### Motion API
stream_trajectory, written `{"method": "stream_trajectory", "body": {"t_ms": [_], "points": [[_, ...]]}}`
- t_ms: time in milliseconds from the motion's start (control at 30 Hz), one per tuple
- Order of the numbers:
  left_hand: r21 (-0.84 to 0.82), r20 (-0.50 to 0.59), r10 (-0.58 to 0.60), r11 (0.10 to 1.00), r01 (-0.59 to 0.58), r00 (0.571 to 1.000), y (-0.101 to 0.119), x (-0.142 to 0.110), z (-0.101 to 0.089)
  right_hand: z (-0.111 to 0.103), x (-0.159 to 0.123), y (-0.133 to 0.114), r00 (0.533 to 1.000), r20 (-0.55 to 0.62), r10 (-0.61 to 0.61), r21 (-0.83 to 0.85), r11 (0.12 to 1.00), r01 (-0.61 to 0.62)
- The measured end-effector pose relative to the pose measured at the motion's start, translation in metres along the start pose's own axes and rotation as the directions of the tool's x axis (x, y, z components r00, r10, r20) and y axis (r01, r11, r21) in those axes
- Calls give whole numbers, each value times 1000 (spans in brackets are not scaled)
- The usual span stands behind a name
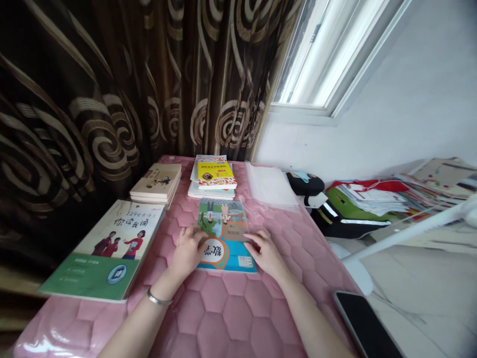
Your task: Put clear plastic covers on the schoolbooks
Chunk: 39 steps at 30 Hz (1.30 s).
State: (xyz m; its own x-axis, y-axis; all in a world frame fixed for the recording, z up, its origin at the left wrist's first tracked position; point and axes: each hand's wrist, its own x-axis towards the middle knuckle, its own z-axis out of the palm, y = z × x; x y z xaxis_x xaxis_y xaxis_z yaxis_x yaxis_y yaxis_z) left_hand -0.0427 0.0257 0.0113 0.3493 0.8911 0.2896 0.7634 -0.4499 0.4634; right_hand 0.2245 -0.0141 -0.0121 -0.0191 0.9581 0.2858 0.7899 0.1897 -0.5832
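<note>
A colourful textbook [224, 229] lies flat and upside down to me on the pink quilted table cover [231, 313]. My left hand [188, 251] rests on the book's left edge, fingers spread flat over its cover, a bracelet on the wrist. My right hand [266, 252] lies on the book's right edge with its fingers stretched out. Neither hand grips anything.
A green-and-cream book [108, 251] lies at the left. Behind it sits a stack of beige books [157, 183] and a stack topped by a yellow book [215, 176]. A clear plastic sleeve [270, 188], a dark phone [367, 325], a curtain and a pile of papers [376, 196] surround the cover.
</note>
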Motion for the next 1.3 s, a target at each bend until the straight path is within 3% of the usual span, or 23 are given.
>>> {"method": "stream_trajectory", "body": {"t_ms": [167,300,433,567,933,1100,1300], "points": [[-82,239,152,987,-137,959,20,-22,-5,-13,-10,-31,972,200,-122,-143,978,153],[-102,256,163,985,-141,953,18,-25,0,-3,-18,-63,937,302,-175,-200,949,242],[-117,260,174,982,-148,950,13,-22,1,12,-23,-76,938,293,-188,-202,946,253],[-134,270,153,984,-121,951,7,-20,-6,10,-25,-70,944,281,-173,-201,951,234],[-168,408,74,986,-5,910,-25,-12,-38,-37,-24,-25,947,318,-39,-79,995,68],[-169,428,51,985,25,902,-25,-12,-41,-46,-24,-15,934,356,36,-48,999,-21],[-146,448,33,989,37,894,-25,-10,-46,-48,-27,-11,923,384,30,-17,1000,-26]]}}
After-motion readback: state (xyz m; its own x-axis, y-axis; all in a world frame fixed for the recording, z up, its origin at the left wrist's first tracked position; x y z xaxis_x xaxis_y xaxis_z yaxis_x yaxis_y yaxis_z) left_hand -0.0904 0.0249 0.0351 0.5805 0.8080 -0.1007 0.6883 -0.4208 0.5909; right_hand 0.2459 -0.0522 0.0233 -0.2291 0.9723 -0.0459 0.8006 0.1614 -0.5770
